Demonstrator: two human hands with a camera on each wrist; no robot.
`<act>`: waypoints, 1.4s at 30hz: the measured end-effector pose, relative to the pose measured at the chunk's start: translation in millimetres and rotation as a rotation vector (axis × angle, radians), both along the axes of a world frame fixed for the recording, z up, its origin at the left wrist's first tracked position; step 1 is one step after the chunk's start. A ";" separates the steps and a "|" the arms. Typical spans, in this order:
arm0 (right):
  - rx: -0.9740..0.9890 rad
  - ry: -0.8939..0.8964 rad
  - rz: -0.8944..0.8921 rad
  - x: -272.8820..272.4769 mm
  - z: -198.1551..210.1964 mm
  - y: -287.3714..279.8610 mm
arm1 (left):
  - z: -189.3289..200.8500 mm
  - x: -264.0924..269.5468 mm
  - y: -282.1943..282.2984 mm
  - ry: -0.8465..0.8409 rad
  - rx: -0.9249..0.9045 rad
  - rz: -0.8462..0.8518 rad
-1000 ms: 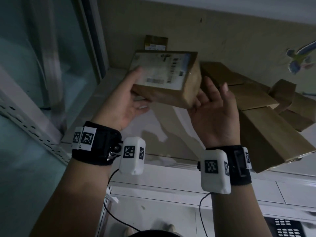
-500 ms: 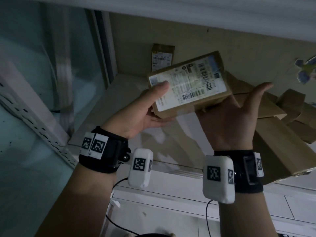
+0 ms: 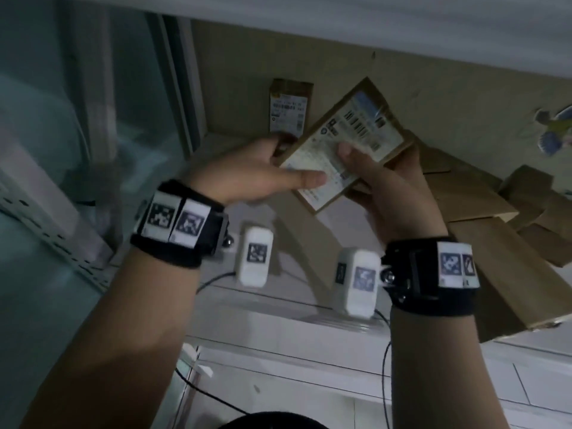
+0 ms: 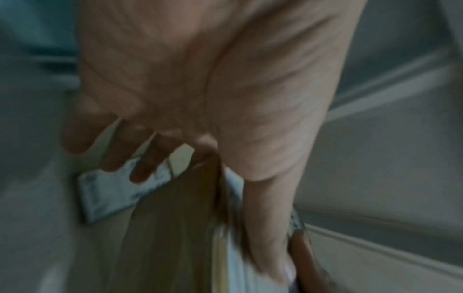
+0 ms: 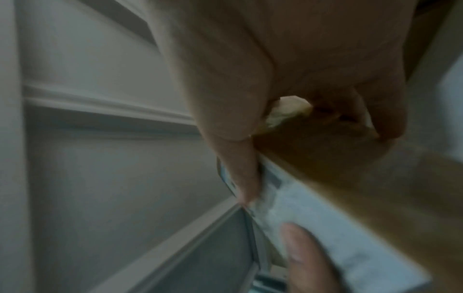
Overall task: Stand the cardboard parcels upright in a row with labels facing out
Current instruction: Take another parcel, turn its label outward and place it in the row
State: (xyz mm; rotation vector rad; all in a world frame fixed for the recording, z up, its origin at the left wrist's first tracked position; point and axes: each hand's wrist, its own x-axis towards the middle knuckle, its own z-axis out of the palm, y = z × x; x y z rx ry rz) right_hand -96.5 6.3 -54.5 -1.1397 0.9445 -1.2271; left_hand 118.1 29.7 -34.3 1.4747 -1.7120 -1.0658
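A flat cardboard parcel (image 3: 346,144) with a white label facing me is held tilted in the air above the shelf. My left hand (image 3: 263,171) grips its lower left corner, thumb on the label and fingers behind. My right hand (image 3: 387,181) grips its lower right side, thumb on the label. The left wrist view shows the parcel (image 4: 175,228) edge-on under my left hand (image 4: 200,119). The right wrist view shows the parcel (image 5: 338,208) in my right hand (image 5: 250,119). One small parcel (image 3: 289,106) stands upright at the back wall, label facing out.
A heap of brown parcels (image 3: 483,212) lies tumbled on the right of the white shelf (image 3: 216,150); one long box (image 3: 510,283) juts over the front edge. A glass pane and frame (image 3: 173,82) close the left side. An upper shelf edge (image 3: 371,29) hangs overhead.
The parcel has been turned from lying level to steeply tilted, its right end raised. My right thumb came round onto the label. The head view dropped and moved closer.
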 end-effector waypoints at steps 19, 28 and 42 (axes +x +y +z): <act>-0.030 0.896 0.061 28.2 14.1 -129.6 | 32.6 11.0 -186.0 -0.781 -0.166 0.137; -0.089 1.008 -0.073 40.2 5.5 -157.1 | 42.3 10.6 -187.0 -0.802 -0.194 0.157; 0.085 0.960 -0.179 48.2 1.8 -157.3 | 9.5 11.8 -184.3 -0.653 -0.365 0.124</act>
